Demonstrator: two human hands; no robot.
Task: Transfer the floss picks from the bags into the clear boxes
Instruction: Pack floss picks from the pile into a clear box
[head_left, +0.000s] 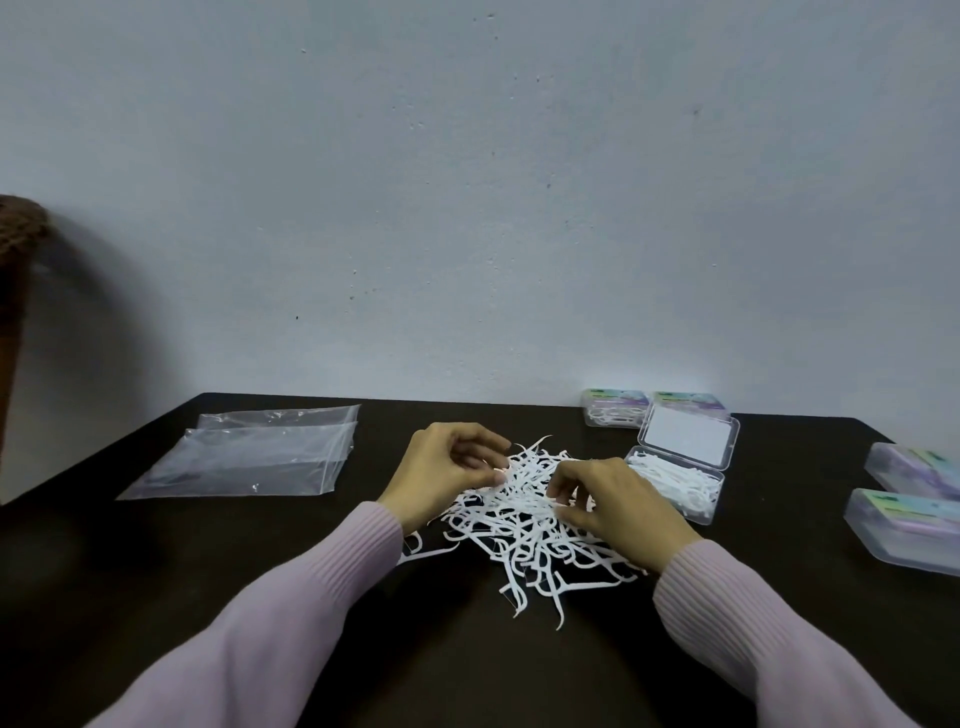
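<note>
Far out past my left hand (445, 470), at the frame's edge, stands a brown woven thing (15, 244) that I cannot identify. Nearer, still well to the left of that hand, two clear plastic bags (249, 457) lie flat on the dark table (208, 561), one overlapping the other, both looking emptied.

My left hand sits at the left rim of the heap of white floss picks (524, 525), fingers curled, thumb and fingertips pinching at the picks on the heap's upper left. My lilac sleeve (291, 613) runs back from it toward me. A few stray picks lie just under that wrist, on the table.

The heap spreads between my two hands and spills toward me, below both.

My right hand (610, 506) rests on the right side of the heap, fingers bent down into it and gripping picks there; how many I cannot tell.

Just beyond and to the right of that hand is the open clear box (675, 488), its lid (688, 434) tipped back, its tray partly filled with picks. Behind the lid, against the wall (467, 182), two closed boxes (615, 408) with pastel labels sit side by side. Well apart to the right of my right hand, near the table's edge, two more closed labelled boxes (906, 527) lie one behind the other.
</note>
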